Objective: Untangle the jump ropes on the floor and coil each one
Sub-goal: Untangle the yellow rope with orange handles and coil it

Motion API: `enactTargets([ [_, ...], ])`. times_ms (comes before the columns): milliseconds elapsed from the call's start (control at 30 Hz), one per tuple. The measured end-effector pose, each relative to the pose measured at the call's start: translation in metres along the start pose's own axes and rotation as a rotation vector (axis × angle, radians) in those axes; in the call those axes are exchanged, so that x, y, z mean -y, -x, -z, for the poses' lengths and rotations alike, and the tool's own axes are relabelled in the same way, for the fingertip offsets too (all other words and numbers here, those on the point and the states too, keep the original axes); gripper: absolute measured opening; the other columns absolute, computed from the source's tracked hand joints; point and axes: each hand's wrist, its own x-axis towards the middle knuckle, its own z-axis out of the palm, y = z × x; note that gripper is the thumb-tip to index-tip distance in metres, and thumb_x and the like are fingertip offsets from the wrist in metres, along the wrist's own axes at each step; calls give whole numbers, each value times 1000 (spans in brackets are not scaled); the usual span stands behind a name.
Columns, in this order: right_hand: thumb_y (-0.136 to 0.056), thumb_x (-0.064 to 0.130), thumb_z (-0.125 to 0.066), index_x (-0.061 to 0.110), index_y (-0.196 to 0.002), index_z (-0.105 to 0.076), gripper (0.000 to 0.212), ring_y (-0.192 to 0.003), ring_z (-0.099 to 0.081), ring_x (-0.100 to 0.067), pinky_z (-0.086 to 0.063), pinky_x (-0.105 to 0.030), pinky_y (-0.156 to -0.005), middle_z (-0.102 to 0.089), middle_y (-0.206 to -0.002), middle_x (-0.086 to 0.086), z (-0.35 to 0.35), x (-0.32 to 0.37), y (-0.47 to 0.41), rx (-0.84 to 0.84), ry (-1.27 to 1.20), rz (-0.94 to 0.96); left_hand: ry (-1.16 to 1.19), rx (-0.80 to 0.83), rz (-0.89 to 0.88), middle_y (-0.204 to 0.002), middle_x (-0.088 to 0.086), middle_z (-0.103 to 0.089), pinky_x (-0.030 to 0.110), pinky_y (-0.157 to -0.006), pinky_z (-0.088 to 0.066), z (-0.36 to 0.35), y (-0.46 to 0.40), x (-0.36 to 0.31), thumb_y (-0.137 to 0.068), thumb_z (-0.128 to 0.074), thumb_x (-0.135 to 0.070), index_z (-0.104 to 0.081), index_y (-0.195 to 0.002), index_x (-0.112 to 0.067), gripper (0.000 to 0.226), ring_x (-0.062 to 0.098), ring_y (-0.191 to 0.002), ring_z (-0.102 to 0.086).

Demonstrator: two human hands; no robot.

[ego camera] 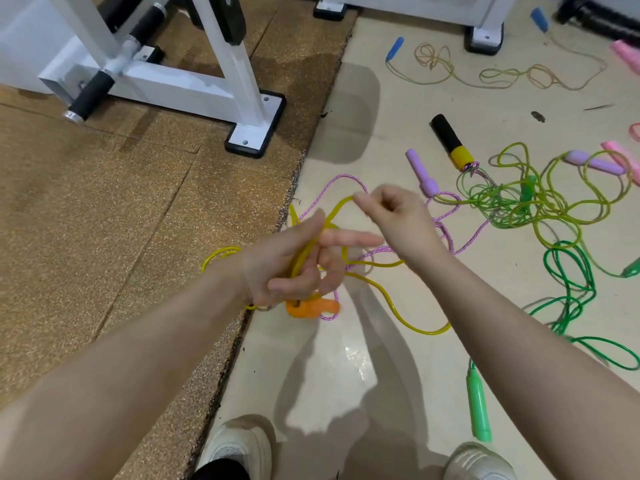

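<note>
A: What is the left hand (294, 261) doing?

B: It is half curled, palm toward the camera. The forefinger points straight out toward three o'clock, the thumb is up, and the other fingers fold loosely over strands of the yellow rope (391, 303). An orange handle (310, 308) hangs just under the hand at six o'clock.

A: And the right hand (394, 216)?

B: It is closed into a loose fist. Thumb and forefinger are pinched together on a loop of the same yellow rope, held up at about one o'clock from the left hand. The two hands are near each other but apart.

A: Where does the rest of that rope go?

B: It trails from the left hand down to the pale floor (329, 375) toward four o'clock, and one loop lies at nine o'clock on the cork mat (104, 220).

A: The other ropes?

B: A pink speckled rope (346, 178) runs under the hands; whether it touches them I cannot tell. Its purple handle (420, 171) lies at one o'clock from the right hand. A lime rope (540, 202) sits in a tangled heap at three o'clock, beside a black and yellow handle (452, 142). A dark green rope (571, 278) lies at four o'clock, with a light green handle (479, 405) on the floor near the right forearm. A thin tan rope (502, 74) with a blue handle (394, 49) lies far off at one o'clock.

A: Anything else?

B: A white metal frame (214, 88) at eleven o'clock, and two pale shoes (239, 445) at the bottom edge.
</note>
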Motion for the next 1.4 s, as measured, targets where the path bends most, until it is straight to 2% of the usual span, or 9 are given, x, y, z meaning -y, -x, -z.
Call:
enactTargets([
  [267, -98, 21, -43, 13, -101, -52, 12, -42, -48, -12, -42, -19, -45, -57, -62, -1, -31, -13, 44, 875, 97, -187, 323, -550, -313, -116, 9, -67, 8, -38, -44, 22, 4, -6, -84, -55, -25, -35, -141, -22, 61, 8, -57, -66],
  [433, -88, 32, -62, 40, -145, -13, 75, -45, -59, -20, -48, -16, -54, -68, -97, -10, -37, 5, 50, 1210, 297, -66, 292, -987, -404, -134, 11, -54, 30, -73, -58, 45, -3, 6, -101, -38, -18, -20, -147, -14, 50, 17, -89, -70],
  [600, -85, 28, -67, 12, -110, -63, 30, -53, -54, -3, -44, -14, -62, -49, -60, 10, -26, 18, 54, 1006, 450, 258, -265, -1109, -164, -128, -2, -56, 21, -72, -57, 63, 17, 7, -101, -35, -27, -10, -150, -27, 55, 11, -84, -70],
  [700, -84, 23, -68, 14, -75, -68, 12, -50, -46, 2, -36, -10, -53, -48, -49, 13, -8, 34, 35, 707, 227, 350, -406, -986, 82, -90, 0, -69, 25, -49, -50, 41, 12, 23, -100, -35, -39, -50, -130, -32, 35, 17, -50, -63],
  [800, -83, 20, -68, 13, -70, -65, 16, -53, -48, -5, -49, -30, -56, -54, -55, -2, 8, 35, 15, 410, -17, 240, -338, -742, 188, -59, 13, -64, 22, -41, -16, 15, -3, 21, -92, -12, -61, -69, -103, -18, 72, 12, -27, -31],
  [900, -82, 13, -69, 17, -64, -58, 22, -50, -45, -4, -49, -24, -54, -47, -51, 8, 15, 24, 5, 107, -169, 102, -79, -428, 127, -43, 12, -52, 17, -40, -18, -1, -13, 5, -70, -11, -75, -74, -98, -11, 94, 5, -20, -22],
  [1067, -90, 21, -59, 3, -69, -51, 29, -48, -36, -7, -36, -17, -51, -37, -55, -2, 13, 0, 13, 64, -233, -71, 8, 176, -76, -69, -1, -70, 10, -32, -23, -11, -12, -12, -86, -51, -52, -63, -121, -17, 51, -4, -26, -37],
  [1233, -95, 22, -52, 11, -64, -45, 33, -37, -39, -5, -36, -22, -45, -42, -49, 0, -5, -37, 40, 401, -129, -212, 124, -214, -291, -107, 4, -69, 4, -32, -32, -8, -1, -29, -70, -71, -43, -60, -123, -20, 58, -4, -32, -42],
  [1400, -90, 27, -54, 16, -104, -53, 18, -39, -45, -13, -38, -22, -40, -59, -70, -9, -24, -24, 60, 870, 115, -218, 204, -808, -310, -117, 10, -64, 8, -35, -36, 10, -2, -21, -96, -43, -30, -40, -130, -7, 41, 1, -41, -47],
])
